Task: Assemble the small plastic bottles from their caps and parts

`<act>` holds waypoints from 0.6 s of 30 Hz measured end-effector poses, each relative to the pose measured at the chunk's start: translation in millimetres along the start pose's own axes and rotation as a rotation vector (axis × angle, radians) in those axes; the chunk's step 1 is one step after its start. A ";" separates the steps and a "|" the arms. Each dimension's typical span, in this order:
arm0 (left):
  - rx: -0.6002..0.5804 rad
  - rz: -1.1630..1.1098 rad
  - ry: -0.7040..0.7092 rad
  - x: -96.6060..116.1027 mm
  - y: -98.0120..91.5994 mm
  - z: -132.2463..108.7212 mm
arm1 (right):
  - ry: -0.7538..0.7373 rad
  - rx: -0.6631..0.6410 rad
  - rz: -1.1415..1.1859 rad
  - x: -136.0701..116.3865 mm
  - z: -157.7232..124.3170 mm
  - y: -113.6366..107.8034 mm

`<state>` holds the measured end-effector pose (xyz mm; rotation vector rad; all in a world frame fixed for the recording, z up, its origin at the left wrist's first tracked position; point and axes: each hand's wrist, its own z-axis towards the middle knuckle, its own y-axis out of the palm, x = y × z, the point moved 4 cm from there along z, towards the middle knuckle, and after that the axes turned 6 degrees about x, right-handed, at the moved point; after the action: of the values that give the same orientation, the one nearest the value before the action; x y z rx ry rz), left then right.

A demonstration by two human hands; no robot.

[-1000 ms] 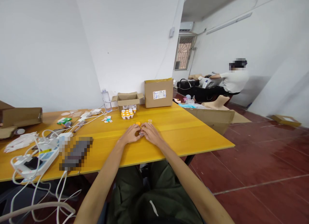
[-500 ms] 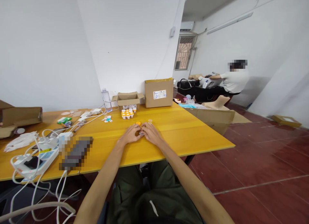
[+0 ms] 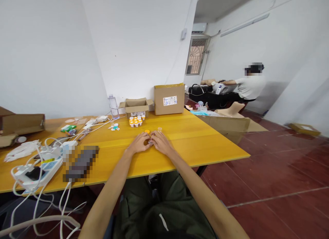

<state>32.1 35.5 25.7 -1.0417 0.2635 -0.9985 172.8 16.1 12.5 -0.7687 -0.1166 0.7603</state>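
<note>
My left hand [image 3: 139,142] and my right hand [image 3: 160,141] meet over the yellow wooden table, thumbs and fingertips pinched close together. Between them is a small, clear or greyish piece, mostly hidden by the fingers, so its kind is unclear. Just beyond the left fingertips lies an orange ring-like cap [image 3: 147,131]. A small clear round piece [image 3: 159,129] rests past the right knuckles. Farther back stands a tight cluster of small clear containers with orange and white tops [image 3: 135,121]. Left of it sits a little heap of white and teal pieces [image 3: 114,127].
An open carton [image 3: 137,110], a taller cardboard box [image 3: 169,100] and a clear bottle [image 3: 113,107] stand along the wall. Power strips [image 3: 43,174], cables and a dark blurred device [image 3: 82,163] cover the left side. A person [image 3: 249,84] sits at the far right.
My hands stay in nearly the same place, with only a slight finger shift around the small piece. In the background, the seated person's head and arm have moved slightly.
</note>
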 end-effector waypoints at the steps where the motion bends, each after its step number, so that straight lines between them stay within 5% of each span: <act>1: 0.000 0.001 0.001 0.2 -0.1 0.2 | 0.001 0.000 0.001 0.0 0.0 -0.1; 18: -0.025 0.028 -0.004 5.4 -3.7 1.5 | 0.015 0.018 0.029 -1.7 1.3 -3.0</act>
<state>33.9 31.6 30.8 -1.0603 0.2870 -0.9698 172.8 14.4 15.7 -0.7602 -0.0853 0.7822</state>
